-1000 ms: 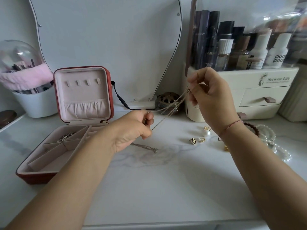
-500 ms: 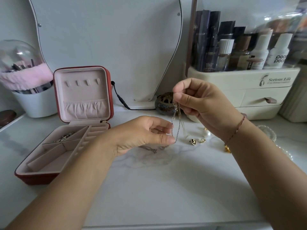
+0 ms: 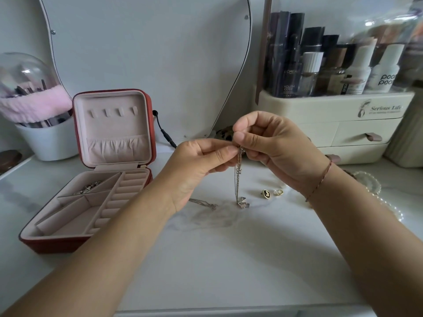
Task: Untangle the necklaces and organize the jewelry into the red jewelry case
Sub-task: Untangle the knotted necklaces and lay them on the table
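The left hand and the right hand meet above the white surface. Each grip pinches the top of the thin necklaces, which hang down to the surface. The red jewelry case sits open at the left.

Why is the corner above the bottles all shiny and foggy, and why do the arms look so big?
Head view: light glares off the clear cover over the bottles; head view: the wide-angle lens stretches the near left forearm; head view: the hanging chain looks sharp.
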